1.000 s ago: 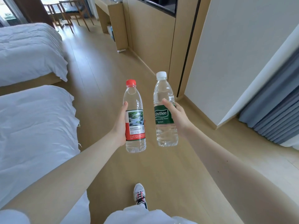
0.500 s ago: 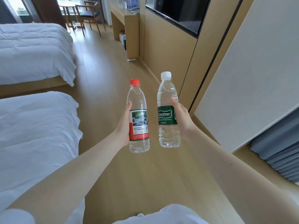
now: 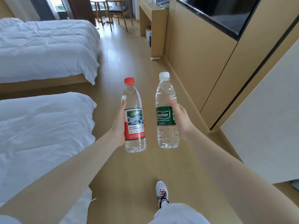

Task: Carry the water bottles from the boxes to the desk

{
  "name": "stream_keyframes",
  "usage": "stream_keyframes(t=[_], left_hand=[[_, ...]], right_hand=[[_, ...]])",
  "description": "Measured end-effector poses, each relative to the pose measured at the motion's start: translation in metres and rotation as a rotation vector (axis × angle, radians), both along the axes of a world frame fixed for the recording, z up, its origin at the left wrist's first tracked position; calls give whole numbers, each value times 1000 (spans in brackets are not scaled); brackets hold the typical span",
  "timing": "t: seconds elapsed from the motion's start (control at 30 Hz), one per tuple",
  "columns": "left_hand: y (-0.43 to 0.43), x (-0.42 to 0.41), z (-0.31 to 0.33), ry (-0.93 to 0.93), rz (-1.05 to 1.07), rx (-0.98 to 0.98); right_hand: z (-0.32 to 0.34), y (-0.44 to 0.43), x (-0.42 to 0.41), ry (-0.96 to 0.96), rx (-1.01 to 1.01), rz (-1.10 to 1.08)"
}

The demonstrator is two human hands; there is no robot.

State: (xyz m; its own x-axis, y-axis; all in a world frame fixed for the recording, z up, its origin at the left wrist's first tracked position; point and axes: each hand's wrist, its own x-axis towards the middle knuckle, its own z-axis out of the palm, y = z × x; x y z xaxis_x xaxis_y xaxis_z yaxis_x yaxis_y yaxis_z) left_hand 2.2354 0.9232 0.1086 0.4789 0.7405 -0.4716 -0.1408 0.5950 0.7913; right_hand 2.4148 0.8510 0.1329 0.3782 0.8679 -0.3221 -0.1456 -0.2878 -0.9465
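Red-capped bottle gripped upright in left hand; right hand grips white-capped bottle beside it.

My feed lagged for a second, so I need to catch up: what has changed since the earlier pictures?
The person has walked forward: the desk ahead looks nearer, and more of the dark wall screen shows. Nothing taken or let go: the left hand still grips the red-capped bottle, the right hand the white-capped bottle, both upright, side by side.

Head-worn camera looks forward and down at the floor.
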Motion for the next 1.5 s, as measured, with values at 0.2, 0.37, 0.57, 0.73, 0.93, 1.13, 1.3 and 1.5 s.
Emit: stream_keyframes(t=[0.2, 0.37, 0.57, 0.73, 0.93, 1.13, 1.3, 1.5], left_hand=[[67, 62, 11, -32, 60, -34], [108, 97, 15, -107, 75, -89], [154, 114, 7, -77, 70, -99], [185, 129, 2, -65, 20, -80], [242, 144, -6, -58, -65, -21], [325, 147, 4, -94, -120, 44], [392, 140, 16, -114, -134, 73], [447, 124, 6, -158, -124, 57]], right_hand=[[-3, 87, 64, 37, 30, 66], [-3, 143, 102, 74, 39, 112], [-4, 183, 125, 109, 61, 158], [-7, 210, 137, 112, 48, 150], [-5, 252, 146, 75, 41, 84], [16, 318, 143, 20, 40, 21], [27, 382, 131, 15, 60, -45], [23, 433, 113, -21, 47, 7]])
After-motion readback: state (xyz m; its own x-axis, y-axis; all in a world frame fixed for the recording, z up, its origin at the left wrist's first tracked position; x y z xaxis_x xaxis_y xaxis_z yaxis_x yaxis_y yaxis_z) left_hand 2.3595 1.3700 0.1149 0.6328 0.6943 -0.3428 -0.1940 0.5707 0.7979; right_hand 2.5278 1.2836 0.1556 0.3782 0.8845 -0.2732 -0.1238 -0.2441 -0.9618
